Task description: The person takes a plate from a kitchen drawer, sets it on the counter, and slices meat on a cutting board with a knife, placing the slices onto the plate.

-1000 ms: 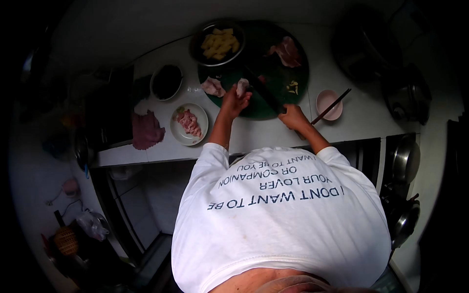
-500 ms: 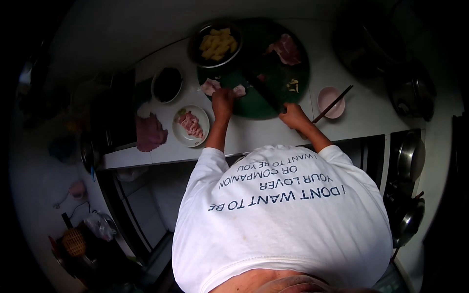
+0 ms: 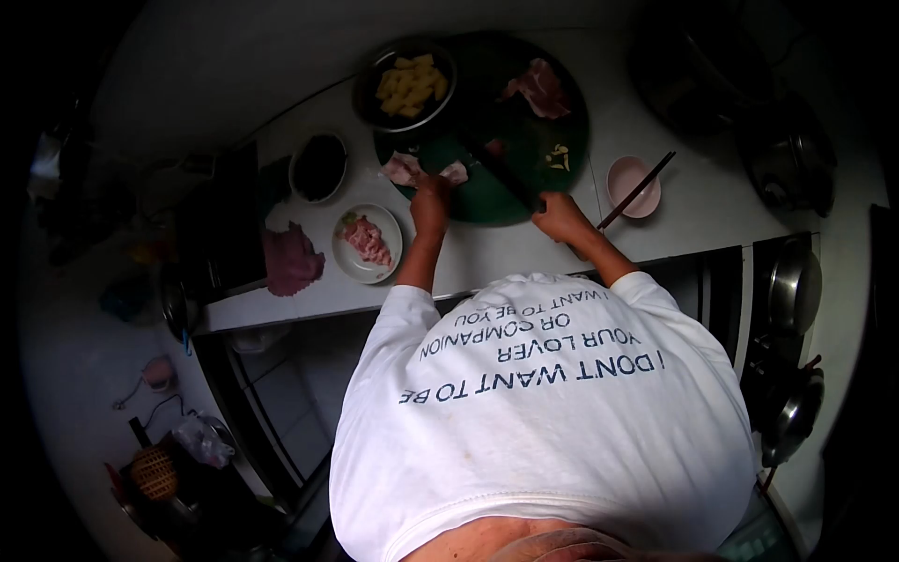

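On the round green cutting board, my left hand has its fingers closed on a piece of raw meat. A smaller bit of meat lies just right of those fingers. My right hand grips the handle of a dark-bladed knife, whose blade slants up and left across the board. Toward the back of the board rests a larger slab of raw meat. Pale yellow slices, perhaps garlic or ginger, lie near the right rim.
A metal bowl of yellow chunks sits at the back left. Left of the board are a plate of cut meat, a bowl with dark contents and a reddish cloth. A pink bowl with chopsticks stands at right.
The whole view has shifted slightly. My left hand stays at the meat and my right hand keeps the knife, its blade still lying across the board at much the same slant.
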